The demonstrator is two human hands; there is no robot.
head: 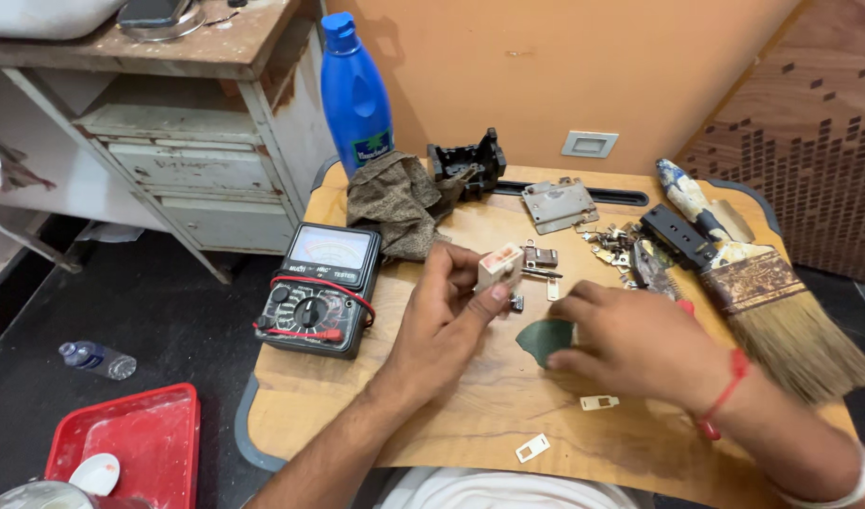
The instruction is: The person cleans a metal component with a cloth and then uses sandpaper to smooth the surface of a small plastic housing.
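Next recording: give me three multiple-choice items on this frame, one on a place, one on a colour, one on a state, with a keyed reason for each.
1. Where does the meter lie on the wooden table?
A. at its left edge
B. beside the paintbrush
C. under the cloth

2. What colour is the bottle standing behind the table?
A. red
B. blue
C. white

3. What is the left hand doing?
A. lying flat and empty
B. gripping the meter
C. pinching a small white plastic part in its fingers

Answers:
1 A, it sits left of both hands.
2 B, body and cap are blue.
3 C, the part is raised off the table between thumb and fingers, while the right hand rests on a dark green piece.
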